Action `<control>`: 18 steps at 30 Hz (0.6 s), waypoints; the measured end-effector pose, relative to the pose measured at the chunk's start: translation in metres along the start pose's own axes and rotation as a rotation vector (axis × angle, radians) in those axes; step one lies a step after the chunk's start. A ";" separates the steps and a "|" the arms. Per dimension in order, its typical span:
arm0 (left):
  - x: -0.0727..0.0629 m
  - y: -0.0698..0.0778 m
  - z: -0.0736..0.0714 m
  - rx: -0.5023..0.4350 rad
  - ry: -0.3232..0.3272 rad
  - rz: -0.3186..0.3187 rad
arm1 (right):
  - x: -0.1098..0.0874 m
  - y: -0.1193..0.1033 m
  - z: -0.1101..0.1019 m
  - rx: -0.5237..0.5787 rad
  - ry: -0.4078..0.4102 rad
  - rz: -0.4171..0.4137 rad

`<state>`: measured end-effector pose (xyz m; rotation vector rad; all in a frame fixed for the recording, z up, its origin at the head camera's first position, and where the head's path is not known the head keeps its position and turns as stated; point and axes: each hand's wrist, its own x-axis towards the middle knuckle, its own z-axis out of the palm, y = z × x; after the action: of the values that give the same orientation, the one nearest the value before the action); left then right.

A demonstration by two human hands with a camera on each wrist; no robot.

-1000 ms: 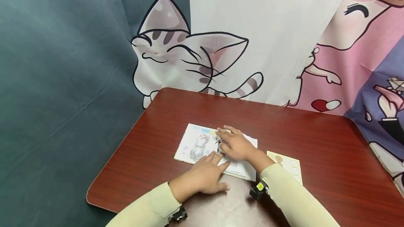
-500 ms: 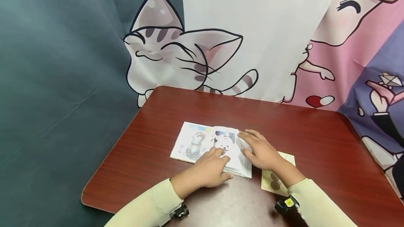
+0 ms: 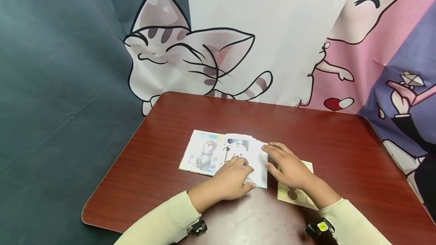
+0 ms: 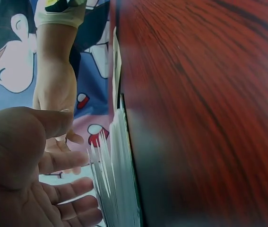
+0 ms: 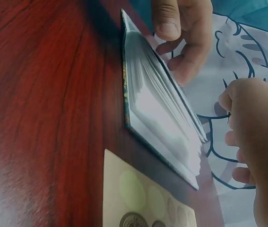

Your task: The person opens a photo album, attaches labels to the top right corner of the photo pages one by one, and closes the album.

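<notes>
An open book [image 3: 204, 152] lies on the table, with a kitten picture on its left page and a photo of a white dog on its right. My left hand [image 3: 229, 180] rests on the right page, just below the dog, its fingers relaxed. At the book's right edge hovers my right hand [image 3: 289, 167], fingers loosely extended; whether its fingertips touch the page I cannot tell. Partly under the right wrist is a cream sheet [image 3: 286, 196] with round stickers. In the right wrist view, the book's pages [image 5: 157, 109] fan up above the cover, and a coin-like sticker [image 5: 133, 221] shows.
The reddish-brown table [image 3: 143, 184] extends around the book, its left edge slanting. Behind it hangs a curtain [image 3: 68, 86] with cartoon prints, among them a cat [image 3: 170, 54]. A small camera [image 3: 320, 228] is strapped to each wrist.
My right hand has moved from the middle of the book to its right edge, uncovering the dog photo. My left hand has shifted slightly right over the page. The head view has turned slightly.
</notes>
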<state>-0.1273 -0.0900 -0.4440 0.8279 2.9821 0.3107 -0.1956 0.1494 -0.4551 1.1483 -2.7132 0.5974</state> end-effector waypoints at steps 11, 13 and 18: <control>0.013 0.023 0.004 -0.038 0.035 0.088 | -0.028 0.006 -0.006 -0.016 0.037 0.010; 0.014 0.027 0.005 -0.024 0.040 0.101 | -0.033 0.007 -0.007 -0.025 0.037 0.025; 0.014 0.035 0.008 -0.020 0.042 0.130 | -0.047 0.011 -0.011 -0.042 0.014 0.074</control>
<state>-0.1213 -0.0521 -0.4449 1.0285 2.9640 0.3660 -0.1704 0.1918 -0.4614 1.0342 -2.7526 0.5526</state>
